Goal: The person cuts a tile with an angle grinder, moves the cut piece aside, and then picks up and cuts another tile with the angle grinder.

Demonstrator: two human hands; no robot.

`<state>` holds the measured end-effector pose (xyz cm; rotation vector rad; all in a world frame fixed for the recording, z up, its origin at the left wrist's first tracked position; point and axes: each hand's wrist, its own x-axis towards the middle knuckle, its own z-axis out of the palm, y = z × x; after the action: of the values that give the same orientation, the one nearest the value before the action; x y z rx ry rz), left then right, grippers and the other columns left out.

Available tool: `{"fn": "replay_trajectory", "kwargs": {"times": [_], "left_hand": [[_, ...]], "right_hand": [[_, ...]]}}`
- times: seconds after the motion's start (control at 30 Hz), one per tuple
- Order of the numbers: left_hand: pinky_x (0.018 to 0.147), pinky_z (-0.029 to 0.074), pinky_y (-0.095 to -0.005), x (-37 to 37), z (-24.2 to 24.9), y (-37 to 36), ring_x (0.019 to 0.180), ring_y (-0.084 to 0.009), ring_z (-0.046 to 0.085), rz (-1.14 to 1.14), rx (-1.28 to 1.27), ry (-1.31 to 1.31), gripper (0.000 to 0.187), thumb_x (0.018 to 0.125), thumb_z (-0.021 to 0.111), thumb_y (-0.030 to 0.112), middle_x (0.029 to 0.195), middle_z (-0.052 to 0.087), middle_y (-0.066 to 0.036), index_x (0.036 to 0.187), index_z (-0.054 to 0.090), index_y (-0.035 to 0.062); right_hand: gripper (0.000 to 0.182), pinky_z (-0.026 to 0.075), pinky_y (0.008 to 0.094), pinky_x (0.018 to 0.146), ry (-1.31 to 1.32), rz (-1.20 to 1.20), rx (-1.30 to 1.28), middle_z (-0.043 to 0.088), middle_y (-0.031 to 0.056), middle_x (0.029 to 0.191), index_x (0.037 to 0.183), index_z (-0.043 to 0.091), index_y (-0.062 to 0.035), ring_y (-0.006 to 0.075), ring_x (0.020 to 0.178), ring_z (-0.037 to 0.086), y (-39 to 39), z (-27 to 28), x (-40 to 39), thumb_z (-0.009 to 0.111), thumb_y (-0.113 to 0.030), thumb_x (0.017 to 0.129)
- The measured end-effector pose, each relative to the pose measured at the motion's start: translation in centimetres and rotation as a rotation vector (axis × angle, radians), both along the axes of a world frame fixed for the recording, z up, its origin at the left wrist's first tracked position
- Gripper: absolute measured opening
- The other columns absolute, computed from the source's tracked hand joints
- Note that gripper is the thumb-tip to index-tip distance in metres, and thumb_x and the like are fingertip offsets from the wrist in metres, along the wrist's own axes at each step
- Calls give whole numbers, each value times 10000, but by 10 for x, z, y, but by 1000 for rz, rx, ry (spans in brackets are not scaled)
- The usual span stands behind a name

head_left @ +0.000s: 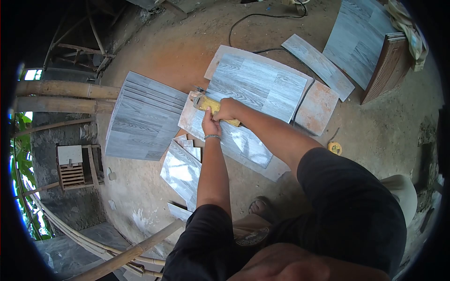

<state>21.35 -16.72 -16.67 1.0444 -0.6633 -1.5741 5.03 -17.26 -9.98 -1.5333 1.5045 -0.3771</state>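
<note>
A yellow handheld tile cutter rests at the left edge of a large grey wood-pattern tile. My right hand is wrapped round its body. Lower down, my left hand grips the tool near its metal head, with a bracelet on the wrist. The cutter's blade cannot be made out. Beneath the tile lies a paler, dusty slab, sticking out at several sides. A black cord runs across the tile's right part.
Fanned grey tiles lie to the left, with cut pieces below them. A narrow tile strip, a leaning tile and a brown tile stack stand at upper right. A yellow tape measure is on the floor. Bamboo poles cross the left side.
</note>
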Motion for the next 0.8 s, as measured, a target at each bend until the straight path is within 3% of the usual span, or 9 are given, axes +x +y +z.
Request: {"fn": "replay_trajectory", "kwargs": {"times": [0.1, 0.17, 0.73, 0.8], "left_hand": [[993, 523, -373, 1, -1, 0, 1132, -227, 664, -12, 4, -4, 447, 1048, 583, 308, 1268, 670, -130, 1374, 534, 6], [996, 521, -375, 1, -1, 1, 1134, -229, 664, -11, 12, -9, 450, 1048, 582, 310, 1270, 670, -130, 1375, 534, 6], [951, 534, -382, 3, -1, 12, 1085, -232, 677, -7, 23, -31, 458, 1052, 575, 371, 1212, 686, -130, 1333, 559, 10], [923, 547, -377, 15, 17, 19, 1065, -224, 679, -109, 260, -308, 473, 1044, 587, 396, 1192, 688, -122, 1316, 567, 9]], "right_hand": [[753, 594, 424, 845, -2, -12, -2, 718, 311, 1088, 1076, 728, 101, 381, 998, 737, 1, -2, 0, 794, -502, 628], [873, 584, 416, 853, -24, 25, 5, 706, 325, 1110, 1133, 671, 147, 392, 1007, 725, 0, -3, -2, 791, -549, 619], [864, 573, 411, 872, -7, 66, 11, 701, 334, 1105, 1120, 672, 152, 406, 1017, 714, 1, 1, -5, 788, -542, 620], [856, 571, 410, 875, -7, 70, 17, 701, 333, 1106, 1120, 673, 151, 408, 1019, 712, -1, -2, -2, 783, -539, 624]]}}
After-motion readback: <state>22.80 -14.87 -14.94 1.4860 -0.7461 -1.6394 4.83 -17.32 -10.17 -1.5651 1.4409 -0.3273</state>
